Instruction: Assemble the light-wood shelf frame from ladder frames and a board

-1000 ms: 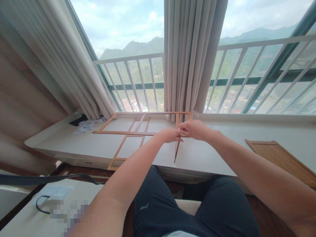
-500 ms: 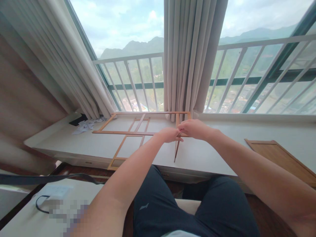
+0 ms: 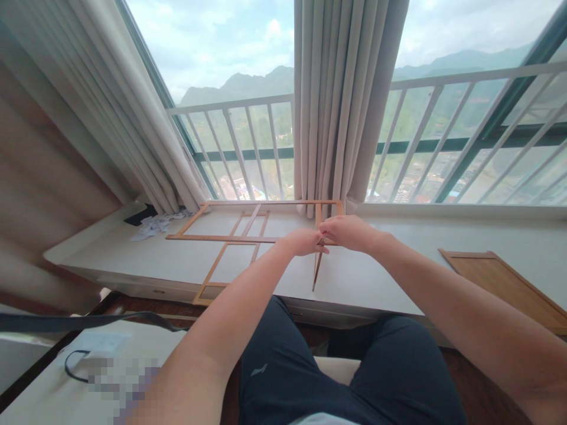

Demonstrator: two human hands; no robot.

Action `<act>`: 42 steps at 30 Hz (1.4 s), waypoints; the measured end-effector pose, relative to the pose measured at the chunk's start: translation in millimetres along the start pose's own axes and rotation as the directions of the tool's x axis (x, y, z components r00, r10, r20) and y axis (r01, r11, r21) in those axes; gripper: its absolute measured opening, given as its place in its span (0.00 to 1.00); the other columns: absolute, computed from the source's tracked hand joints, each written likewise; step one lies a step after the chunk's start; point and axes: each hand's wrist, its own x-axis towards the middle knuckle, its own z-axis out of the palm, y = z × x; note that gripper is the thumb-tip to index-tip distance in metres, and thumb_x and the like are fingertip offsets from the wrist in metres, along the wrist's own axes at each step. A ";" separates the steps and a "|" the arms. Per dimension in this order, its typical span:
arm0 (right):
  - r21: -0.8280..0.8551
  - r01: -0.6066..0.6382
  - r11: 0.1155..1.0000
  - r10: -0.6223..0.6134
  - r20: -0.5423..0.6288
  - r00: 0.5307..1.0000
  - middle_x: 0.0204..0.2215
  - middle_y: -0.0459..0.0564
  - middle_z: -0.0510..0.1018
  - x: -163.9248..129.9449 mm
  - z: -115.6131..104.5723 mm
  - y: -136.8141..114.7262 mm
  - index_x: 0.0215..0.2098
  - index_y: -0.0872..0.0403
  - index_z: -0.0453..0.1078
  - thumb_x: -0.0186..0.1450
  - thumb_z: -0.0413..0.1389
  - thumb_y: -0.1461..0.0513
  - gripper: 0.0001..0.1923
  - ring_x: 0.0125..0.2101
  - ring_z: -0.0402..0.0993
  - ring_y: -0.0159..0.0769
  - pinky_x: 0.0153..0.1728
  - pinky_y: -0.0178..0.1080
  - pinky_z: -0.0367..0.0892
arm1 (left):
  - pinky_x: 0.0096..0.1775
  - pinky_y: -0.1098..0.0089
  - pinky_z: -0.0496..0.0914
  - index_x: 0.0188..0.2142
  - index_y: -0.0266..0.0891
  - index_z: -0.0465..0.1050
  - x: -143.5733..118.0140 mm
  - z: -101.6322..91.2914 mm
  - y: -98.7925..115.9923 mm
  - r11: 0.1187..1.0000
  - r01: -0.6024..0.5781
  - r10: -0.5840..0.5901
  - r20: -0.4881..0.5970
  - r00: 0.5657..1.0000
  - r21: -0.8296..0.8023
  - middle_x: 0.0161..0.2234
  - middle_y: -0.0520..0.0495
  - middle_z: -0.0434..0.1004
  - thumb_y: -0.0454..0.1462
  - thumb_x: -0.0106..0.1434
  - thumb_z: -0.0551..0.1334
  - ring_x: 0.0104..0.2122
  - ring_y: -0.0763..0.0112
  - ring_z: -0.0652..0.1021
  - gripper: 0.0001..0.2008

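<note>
A rectangular wooden frame (image 3: 217, 238) stands raised over the white window ledge, its right end under my hands. My left hand (image 3: 305, 241) closes around the joint where a crosspiece meets the frame's near rail. Right against it, my right hand (image 3: 349, 229) pinches at the same joint. Something small between the fingertips is too hidden to name. A thin wooden strip (image 3: 317, 273) slants down from the joint toward the ledge. Beneath the raised frame lies a second wooden frame (image 3: 216, 262), slimmer and angled toward me.
A flat wooden panel (image 3: 509, 283) lies on the ledge (image 3: 390, 277) at right. Crumpled paper (image 3: 153, 226) rests at the left end by the curtain. A grey curtain (image 3: 336, 106) hangs behind my hands. A white table (image 3: 57, 378) with a dark strap stands at lower left.
</note>
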 end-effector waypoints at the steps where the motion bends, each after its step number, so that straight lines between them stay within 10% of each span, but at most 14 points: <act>1: -0.002 -0.003 1.000 0.003 0.000 1.000 0.38 0.50 0.80 0.0 0.6 0.2 0.35 0.52 0.71 0.73 0.49 0.60 0.12 0.36 0.74 0.36 0.28 0.35 0.51 | 0.41 0.63 0.74 0.46 0.41 0.77 0.2 0.3 -0.2 1.000 -0.002 0.002 0.001 1.000 0.002 0.40 0.40 0.82 0.58 0.66 0.58 0.41 0.54 0.82 0.25; 42: -0.112 -0.114 0.987 0.126 0.106 0.986 0.36 0.58 0.81 3.4 -2.9 -8.9 0.41 0.54 0.75 0.72 0.48 0.58 0.14 0.36 0.78 0.45 0.33 0.38 0.63 | 0.39 0.63 0.73 0.42 0.40 0.78 2.1 0.2 -0.6 0.998 -0.036 0.036 0.001 0.999 0.052 0.39 0.38 0.82 0.57 0.68 0.54 0.40 0.53 0.82 0.26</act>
